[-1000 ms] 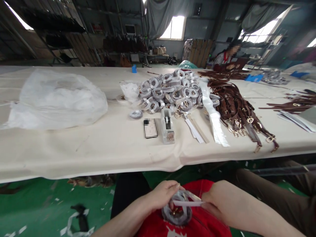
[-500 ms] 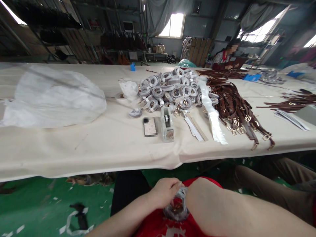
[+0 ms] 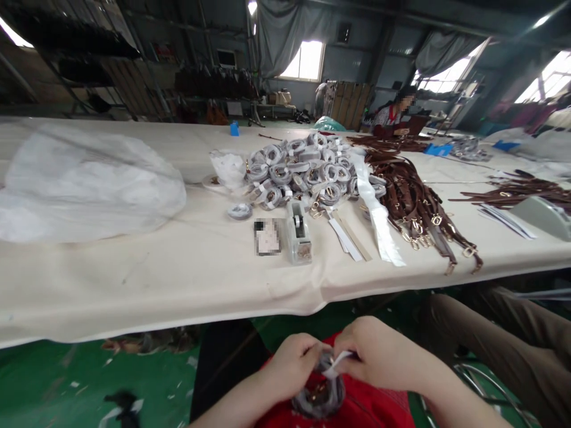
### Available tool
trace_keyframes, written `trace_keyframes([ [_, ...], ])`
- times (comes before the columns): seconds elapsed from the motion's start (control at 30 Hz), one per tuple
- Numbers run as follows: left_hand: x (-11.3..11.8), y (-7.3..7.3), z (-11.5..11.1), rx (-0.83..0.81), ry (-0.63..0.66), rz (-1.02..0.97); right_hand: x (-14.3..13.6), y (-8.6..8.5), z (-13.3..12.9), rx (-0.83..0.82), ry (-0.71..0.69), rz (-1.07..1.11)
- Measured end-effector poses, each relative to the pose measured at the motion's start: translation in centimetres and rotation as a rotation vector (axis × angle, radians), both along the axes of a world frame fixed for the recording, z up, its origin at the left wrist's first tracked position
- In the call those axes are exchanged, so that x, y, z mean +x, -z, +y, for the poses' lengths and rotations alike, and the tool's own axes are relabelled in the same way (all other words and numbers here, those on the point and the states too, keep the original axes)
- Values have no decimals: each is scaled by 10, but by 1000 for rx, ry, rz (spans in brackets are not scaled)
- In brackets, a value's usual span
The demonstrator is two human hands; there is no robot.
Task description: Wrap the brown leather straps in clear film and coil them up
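Low over my lap is a coiled strap in grey wrapping, with a bit of gold metal showing inside the ring. My left hand is closed on the upper left side of the coil. My right hand pinches a white paper strip that lies across the top of the coil. On the table, a tape dispenser stands beyond my hands, beside a small blurred-out item. White and beige strips lie right of the dispenser.
Many wrapped coils are heaped on the table, with brown straps to their right. A big clear plastic bag lies at left. A person sits across the table; another person's legs are at right.
My right hand has turned and now shows a white strip at the coil's top, where my forearm hid it before. The view has shifted slightly, and more of the coil shows.
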State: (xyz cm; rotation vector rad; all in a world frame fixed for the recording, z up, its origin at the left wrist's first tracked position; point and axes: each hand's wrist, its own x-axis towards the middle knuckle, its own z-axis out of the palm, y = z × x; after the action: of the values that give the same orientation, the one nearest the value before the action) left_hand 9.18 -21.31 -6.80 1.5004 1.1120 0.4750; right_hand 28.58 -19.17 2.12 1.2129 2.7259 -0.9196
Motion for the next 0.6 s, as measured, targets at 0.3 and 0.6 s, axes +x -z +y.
trace_keyframes([
  [0.3,6,-14,-14,354,47,19,6,75,-9,-330,631,565],
  [0.6,5,-13,-19,452,66,-20,3,97,-19,-643,732,755],
])
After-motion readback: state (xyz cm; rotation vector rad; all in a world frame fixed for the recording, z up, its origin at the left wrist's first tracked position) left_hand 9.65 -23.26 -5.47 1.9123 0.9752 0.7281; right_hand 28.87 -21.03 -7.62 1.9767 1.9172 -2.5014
